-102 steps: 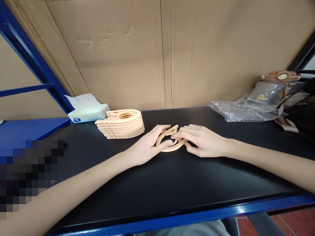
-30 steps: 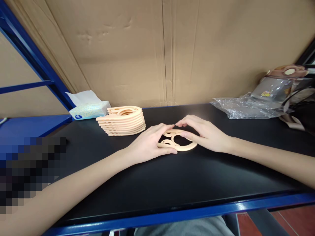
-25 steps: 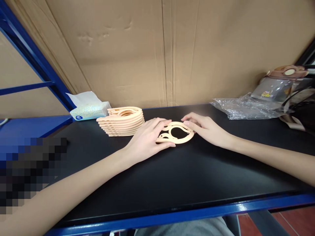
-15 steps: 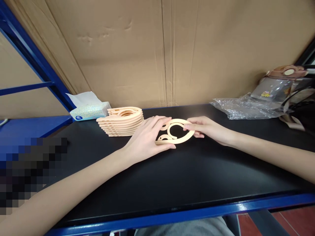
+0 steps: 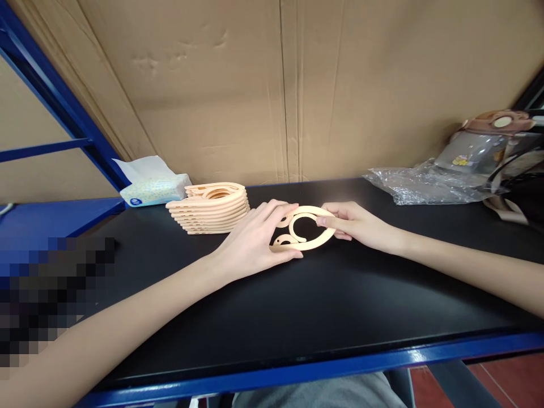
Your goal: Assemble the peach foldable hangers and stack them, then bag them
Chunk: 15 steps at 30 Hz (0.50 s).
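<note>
A cream-coloured folding clothes hanger (image 5: 318,242), folded into an oval with its curved hook inside, is held between both hands above the black table. My left hand (image 5: 249,241) closes around its left end, thumb along the near edge and fingers over the far edge. At the rounded right end, my right hand (image 5: 353,224) pinches the rim, the thumb on top and the other fingers below. Part of the hanger's left end is hidden by the left hand. Just behind and left of that hand stands a neat stack of matching folded hangers (image 5: 208,218).
Behind the stack on the left is a tissue pack (image 5: 155,191). Crumpled clear plastic (image 5: 412,190) and a transparent bottle with a brown lid (image 5: 471,150) occupy the back right. Cardboard (image 5: 212,85) walls the back; a blue rail (image 5: 340,365) edges the table's front.
Hardly anything differs: both hands keep their hold on the hanger, which is tilted very slightly. The view has shifted a little.
</note>
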Available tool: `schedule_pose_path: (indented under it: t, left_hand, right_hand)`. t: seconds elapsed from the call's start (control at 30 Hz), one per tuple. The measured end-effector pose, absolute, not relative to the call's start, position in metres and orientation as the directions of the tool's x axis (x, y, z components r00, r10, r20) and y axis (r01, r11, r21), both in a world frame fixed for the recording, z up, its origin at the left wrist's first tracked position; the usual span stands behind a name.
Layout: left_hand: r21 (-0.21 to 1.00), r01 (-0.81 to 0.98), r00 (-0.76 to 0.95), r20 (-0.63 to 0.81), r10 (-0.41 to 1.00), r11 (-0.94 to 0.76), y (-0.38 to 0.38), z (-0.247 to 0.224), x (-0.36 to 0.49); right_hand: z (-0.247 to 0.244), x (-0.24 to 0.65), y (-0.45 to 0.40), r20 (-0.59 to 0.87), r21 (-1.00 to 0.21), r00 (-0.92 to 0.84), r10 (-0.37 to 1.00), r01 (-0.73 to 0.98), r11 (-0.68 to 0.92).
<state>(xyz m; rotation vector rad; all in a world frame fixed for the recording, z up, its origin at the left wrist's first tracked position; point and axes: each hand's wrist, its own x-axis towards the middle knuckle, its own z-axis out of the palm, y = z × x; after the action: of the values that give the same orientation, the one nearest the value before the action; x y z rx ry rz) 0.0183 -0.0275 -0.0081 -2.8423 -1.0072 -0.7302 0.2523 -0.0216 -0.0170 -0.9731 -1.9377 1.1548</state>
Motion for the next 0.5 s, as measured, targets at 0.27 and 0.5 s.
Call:
schedule_pose_path:
  t: [0.27,0.5]
  left_hand:
    - [0.125,0.592,0.687,0.439,0.579,-0.796,-0.0278,-0.0084,0.0180]
    - [0.097,0.583,0.694,0.457,0.557,-0.806,-0.0284,-0.0079,0.0181]
  right_hand:
    - [-0.0170,0.2525,-0.0232,0.173,-0.901,-0.497,0.850,0.269,0.341]
    - [-0.0205,0.2544,-0.0211,0.197,-0.886,-0.512,0.836,0.271,0.375]
